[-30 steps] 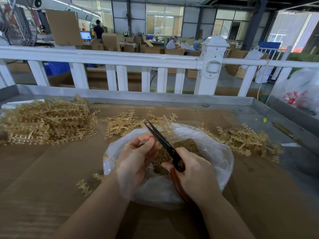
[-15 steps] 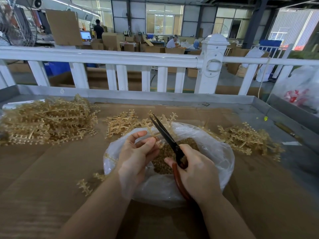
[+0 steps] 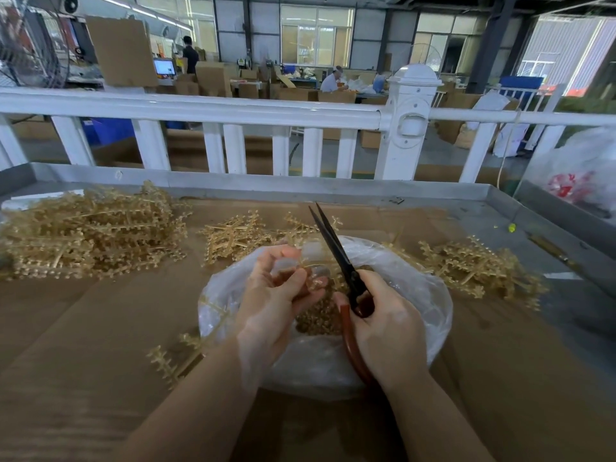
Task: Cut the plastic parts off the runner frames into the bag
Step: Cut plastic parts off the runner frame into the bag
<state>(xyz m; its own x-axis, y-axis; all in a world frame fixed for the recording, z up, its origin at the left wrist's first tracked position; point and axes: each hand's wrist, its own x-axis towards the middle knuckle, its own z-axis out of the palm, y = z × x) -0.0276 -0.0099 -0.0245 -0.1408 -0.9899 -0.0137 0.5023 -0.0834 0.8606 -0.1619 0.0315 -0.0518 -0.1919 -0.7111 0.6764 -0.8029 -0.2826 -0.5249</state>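
- One left hand pinches a thin gold runner frame with curled fingers.
- One right hand grips one pair of scissors; the blades are almost closed and point up, just right of the left fingertips.
- One clear bag lies under both hands, with cut parts below the fingers.
- Three heaps of frames lie beyond the fingers: a big heap far left, a small heap in the middle, another heap right.
- A loose frame lies left of the left wrist.
- A white fence stands behind.
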